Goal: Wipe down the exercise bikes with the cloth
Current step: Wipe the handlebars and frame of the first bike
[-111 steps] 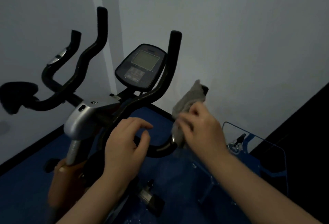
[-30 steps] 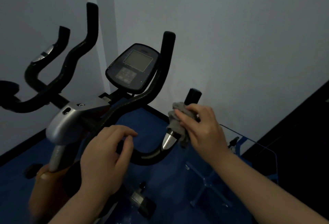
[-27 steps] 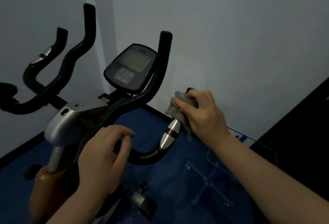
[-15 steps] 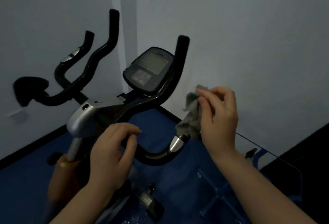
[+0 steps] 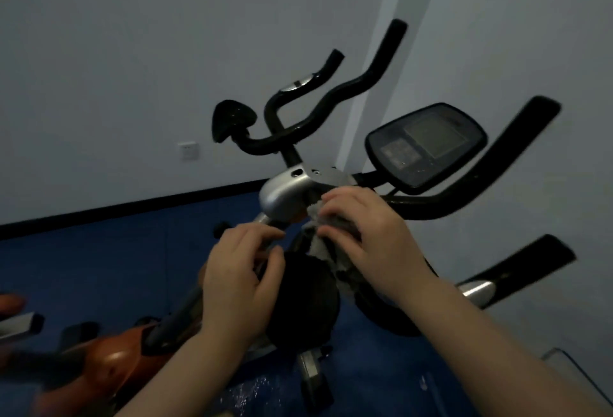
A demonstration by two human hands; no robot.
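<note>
both hands reach forward, left hand [image 5: 237, 279] curled, right hand [image 5: 371, 244] pressing flat.

The right hand [image 5: 371, 244] covers most of the grey cloth [image 5: 320, 245], so only its crumpled left edge and a lower flap show. Both hands hide the handlebar stem junction behind them, and the left hand [image 5: 238, 274] hides whatever its curled fingers touch. The right handlebar ends [image 5: 517, 144] are motion-blurred. The console [image 5: 426, 148] screen is unreadable. The orange frame [image 5: 99, 370] runs off the left edge.
</note>
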